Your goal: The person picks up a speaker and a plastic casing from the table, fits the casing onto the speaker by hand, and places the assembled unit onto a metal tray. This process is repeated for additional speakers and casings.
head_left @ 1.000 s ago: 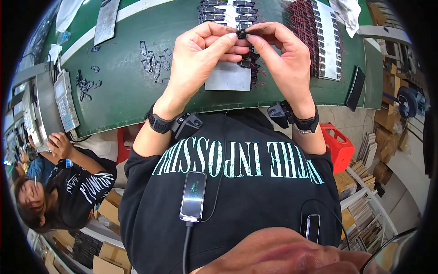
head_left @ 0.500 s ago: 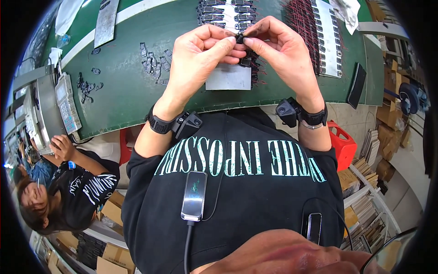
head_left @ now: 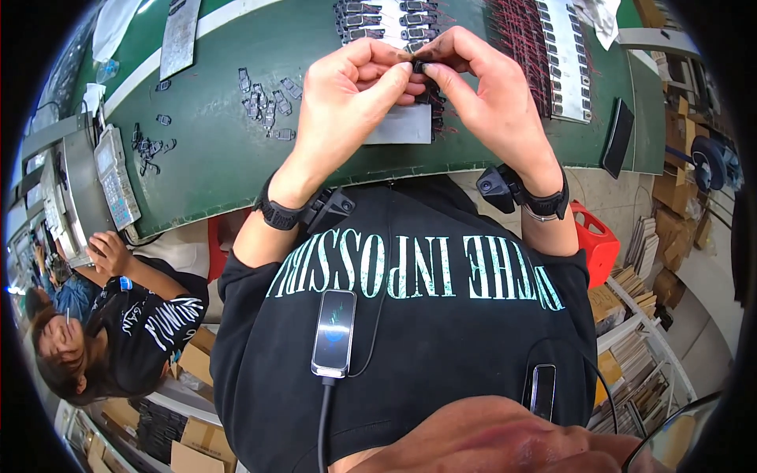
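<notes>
Green worktop (head_left: 205,173), scuffed in places, spans the upper part of the view, its edge bent by the lens. Beside the person's right arm stands a red stool (head_left: 595,240), partly hidden.

Three metal plates lie on the worktop. The right-hand plate (head_left: 567,71) carries black parts along its edge, with a dense bank of red wires (head_left: 520,47) at its left. The middle plate (head_left: 402,128) bears two rows of parts at its far end; its near end is partly bare. The far-left plate (head_left: 180,35) is grey and tilted in line.

Left hand (head_left: 343,102) and right hand (head_left: 489,98) meet above the middle plate. Thumb and forefinger of each are pinched on one small black part (head_left: 419,68); the remaining left fingers curl beneath, while the remaining right fingers are largely hidden. Dark smudges mark both forefingers.

A black flat slab (head_left: 618,138) lies near the right end of the worktop. Loose black parts (head_left: 269,102) lie scattered left of the hands, each oblong with a framed centre.

Condition of the held part: black, compact and blocky, positioned between the fingertips. Fingers cover most of its surface; finer detail and any attached wire cannot be determined.
</notes>
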`<control>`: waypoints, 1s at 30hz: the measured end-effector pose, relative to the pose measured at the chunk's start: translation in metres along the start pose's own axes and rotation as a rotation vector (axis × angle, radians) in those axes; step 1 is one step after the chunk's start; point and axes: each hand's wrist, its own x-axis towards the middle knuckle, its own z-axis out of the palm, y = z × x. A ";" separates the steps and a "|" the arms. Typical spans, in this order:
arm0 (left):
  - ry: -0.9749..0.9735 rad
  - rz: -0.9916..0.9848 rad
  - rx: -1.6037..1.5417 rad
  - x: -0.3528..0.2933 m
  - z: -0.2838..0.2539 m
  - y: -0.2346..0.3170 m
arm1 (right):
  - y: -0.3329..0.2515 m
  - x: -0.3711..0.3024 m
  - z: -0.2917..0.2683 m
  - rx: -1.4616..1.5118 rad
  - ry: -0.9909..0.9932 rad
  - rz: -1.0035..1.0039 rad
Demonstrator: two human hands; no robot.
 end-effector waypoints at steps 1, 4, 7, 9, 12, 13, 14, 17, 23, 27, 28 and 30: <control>-0.016 0.025 0.037 -0.001 -0.001 0.001 | -0.003 -0.002 -0.001 0.004 0.017 0.006; 0.098 0.104 0.023 -0.003 -0.015 0.021 | -0.004 -0.019 -0.004 0.021 0.029 0.034; 0.141 0.118 0.049 -0.006 -0.031 0.025 | 0.000 -0.037 0.001 0.043 0.026 0.066; 0.120 0.058 0.101 -0.008 -0.041 0.024 | 0.003 -0.048 0.012 -0.062 0.015 0.076; 0.080 0.074 0.131 -0.013 -0.057 0.011 | 0.005 -0.051 0.020 -0.166 0.052 0.042; 0.068 0.082 0.153 -0.015 -0.061 0.009 | 0.006 -0.050 0.023 -0.212 0.094 -0.004; 0.084 0.081 0.160 -0.017 -0.062 0.010 | 0.007 -0.049 0.026 -0.256 0.136 -0.053; 0.348 0.213 0.355 -0.020 -0.072 0.019 | 0.007 -0.050 0.025 -0.370 0.158 -0.126; 0.625 0.136 0.770 -0.024 -0.134 0.008 | 0.006 -0.055 0.029 -0.519 0.191 -0.189; 0.677 0.049 1.056 -0.028 -0.149 0.001 | 0.001 -0.056 0.020 -0.437 0.255 -0.131; 0.647 0.027 1.038 -0.031 -0.146 0.000 | -0.002 -0.056 0.011 -0.377 0.286 -0.115; 0.610 0.009 1.016 -0.034 -0.138 -0.005 | -0.006 -0.055 -0.012 -0.330 0.359 -0.124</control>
